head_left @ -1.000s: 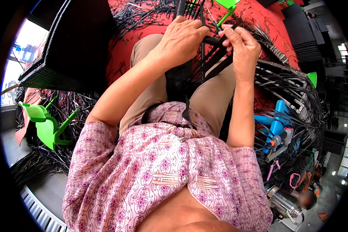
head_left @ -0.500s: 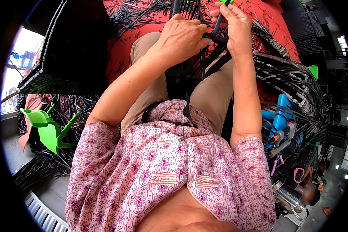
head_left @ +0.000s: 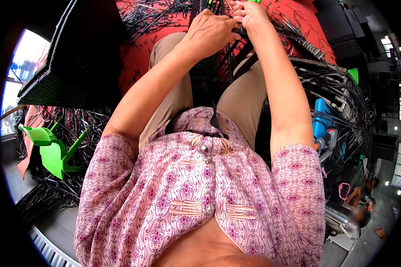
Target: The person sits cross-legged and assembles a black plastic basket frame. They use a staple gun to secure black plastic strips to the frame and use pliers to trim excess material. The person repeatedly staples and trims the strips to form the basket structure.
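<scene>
One black barred frame (head_left: pixel 244 67) has two tan-trousered knees (head_left: pixel 167 48) beside it. The left hand (head_left: pixel 210 32) grips its bar with bent fingers; the right hand (head_left: pixel 250 16) curls its fingers just beside it, pinching what, I cannot tell. They seem busy fixing its bar, which needs steady holding. Two hands, countless thin black strips (head_left: pixel 149 18) past it

A box (head_left: pixel 87 58) is standing at upper left, a chair (head_left: pixel 52 158) lying below it among strips (head_left: pixel 96 116). At top centre, the left hand (head_left: pixel 210 32) is holding a frame (head_left: pixel 228 52) beside the right hand (head_left: pixel 250 17). A flask (head_left: pixel 338 217) is lying at lower right.
</scene>
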`<action>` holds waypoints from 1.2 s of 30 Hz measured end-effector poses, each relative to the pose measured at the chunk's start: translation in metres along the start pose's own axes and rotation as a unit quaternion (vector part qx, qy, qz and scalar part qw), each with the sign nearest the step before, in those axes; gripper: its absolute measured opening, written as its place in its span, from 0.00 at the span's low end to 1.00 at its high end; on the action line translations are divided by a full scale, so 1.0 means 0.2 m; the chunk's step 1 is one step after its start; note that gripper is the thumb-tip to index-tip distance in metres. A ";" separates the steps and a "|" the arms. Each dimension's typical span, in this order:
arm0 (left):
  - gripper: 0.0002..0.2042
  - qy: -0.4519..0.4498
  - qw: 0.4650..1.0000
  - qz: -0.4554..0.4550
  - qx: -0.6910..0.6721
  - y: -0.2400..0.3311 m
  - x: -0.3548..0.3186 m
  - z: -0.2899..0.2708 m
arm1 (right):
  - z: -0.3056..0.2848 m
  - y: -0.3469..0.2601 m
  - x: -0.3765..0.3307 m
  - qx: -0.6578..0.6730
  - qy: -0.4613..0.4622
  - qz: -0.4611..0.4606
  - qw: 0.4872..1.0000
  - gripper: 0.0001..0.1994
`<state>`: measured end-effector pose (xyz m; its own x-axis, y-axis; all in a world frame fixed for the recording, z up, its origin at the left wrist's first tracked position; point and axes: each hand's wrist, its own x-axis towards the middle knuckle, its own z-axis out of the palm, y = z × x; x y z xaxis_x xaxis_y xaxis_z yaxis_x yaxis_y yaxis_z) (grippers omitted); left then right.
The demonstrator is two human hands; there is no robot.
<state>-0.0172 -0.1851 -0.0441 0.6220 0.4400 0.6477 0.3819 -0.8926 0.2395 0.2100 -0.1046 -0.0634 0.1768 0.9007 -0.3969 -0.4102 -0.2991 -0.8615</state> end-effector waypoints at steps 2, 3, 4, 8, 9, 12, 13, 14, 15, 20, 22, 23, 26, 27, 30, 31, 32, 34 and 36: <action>0.16 0.006 1.000 0.009 -0.005 0.01 0.02 0.01 | 0.00 -0.05 0.00 0.001 -0.007 0.018 1.000 0.05; 0.15 -0.014 1.000 -0.003 -0.001 0.02 0.04 0.01 | 0.00 -0.08 0.01 -0.015 -0.006 0.010 1.000 0.05; 0.15 -0.015 1.000 -0.003 0.002 0.03 0.04 0.00 | 0.02 -0.09 0.02 -0.029 -0.005 0.009 1.000 0.05; 0.14 0.006 1.000 0.013 0.005 0.02 0.03 0.04 | 0.02 -0.12 0.01 -0.082 -0.003 0.006 0.997 0.05; 0.13 0.008 1.000 0.011 0.006 0.01 0.02 0.05 | 0.03 -0.13 0.02 -0.094 -0.006 0.004 0.996 0.05; 0.13 -0.004 1.000 0.005 -0.003 0.02 0.04 0.05 | 0.04 -0.15 0.02 -0.129 -0.009 0.000 0.992 0.05; 0.14 -0.010 1.000 0.006 0.002 0.01 0.04 0.05 | 0.04 -0.16 0.02 -0.141 -0.010 -0.001 0.990 0.05; 0.14 -0.017 1.000 0.006 0.008 0.00 0.05 0.05 | 0.05 -0.17 0.03 -0.153 -0.013 -0.004 0.988 0.05; 0.15 -0.013 1.000 0.009 0.000 0.00 0.05 0.05 | 0.05 -0.16 0.03 -0.166 -0.017 -0.001 0.986 0.05; 0.19 -0.045 0.996 0.075 0.026 0.04 0.05 -0.01 | 0.04 -0.16 0.03 -0.265 -0.044 -0.004 0.963 0.06; 0.20 -0.044 0.995 0.080 0.035 0.03 0.07 0.00 | 0.05 -0.17 0.04 -0.304 -0.064 -0.009 0.951 0.06; 0.21 -0.049 0.995 0.085 0.035 0.03 0.07 0.00 | 0.04 -0.18 0.03 -0.322 -0.071 -0.011 0.944 0.06; 0.21 -0.018 0.990 0.135 0.030 0.01 0.10 -0.01 | 0.04 -0.18 0.02 -0.365 -0.088 -0.025 0.927 0.07; 0.21 -0.013 0.987 0.158 0.029 0.00 0.12 -0.03 | 0.03 -0.18 0.02 -0.375 -0.091 -0.031 0.922 0.07; 0.20 -0.051 0.983 0.179 -0.002 -0.01 0.14 -0.03 | 0.05 -0.19 0.01 -0.394 -0.098 -0.055 0.912 0.08; 0.20 -0.071 0.981 0.179 -0.017 -0.02 0.15 -0.02 | 0.06 -0.20 0.00 -0.398 -0.095 -0.066 0.910 0.08; 0.19 -0.091 0.980 0.177 -0.026 -0.02 0.17 -0.02 | 0.06 -0.21 -0.01 -0.397 -0.084 -0.085 0.910 0.08; 0.18 -0.128 0.976 0.170 -0.041 -0.03 0.21 -0.05 | 0.09 -0.22 -0.05 -0.367 -0.035 -0.153 0.917 0.09; 0.17 -0.216 0.965 0.095 -0.113 -0.05 0.25 -0.08 | 0.15 -0.21 -0.14 -0.309 0.042 -0.267 0.912 0.09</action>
<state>-0.0003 -0.1545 -0.0024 0.9114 0.2229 0.3458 0.1043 -0.9382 0.3299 0.1954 -0.1081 -0.0066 0.2823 0.9503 0.1316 0.3324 0.0318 -0.9426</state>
